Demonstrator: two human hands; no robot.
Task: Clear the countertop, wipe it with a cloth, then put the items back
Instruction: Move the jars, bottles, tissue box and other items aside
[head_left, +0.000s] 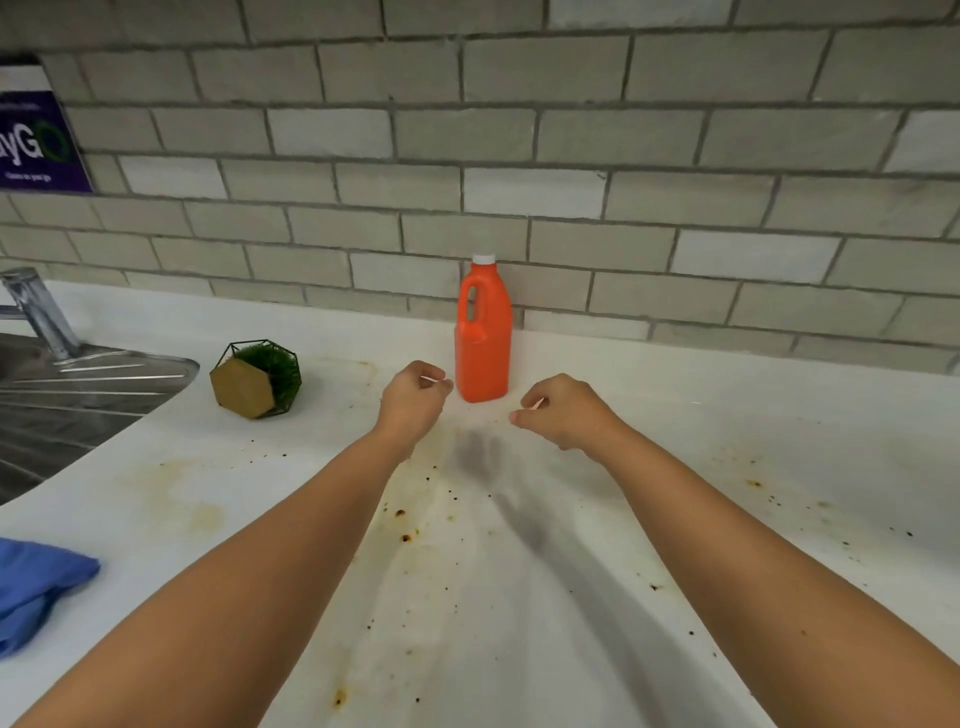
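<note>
The white countertop (519, 597) is marked with brown stains and dark specks. An orange jug (483, 348) with a white cap stands upright at the tiled wall. A small green plant (257, 379) in a black wire and wood holder lies left of the jug. A crumpled blue cloth (36, 587) rests at the left edge. Both my arms reach forward. My left hand (415, 397) hovers just left of the jug, fingers curled, pinching a thin pale stick (435, 381). My right hand (563, 415) hovers just right of the jug and pinches another thin stick (538, 402).
A steel sink drainer (88, 395) and tap (39, 312) sit at the far left. A purple sign (31, 140) hangs on the grey brick-tile wall (519, 156) behind the counter. Counter surface runs on to the right of the jug.
</note>
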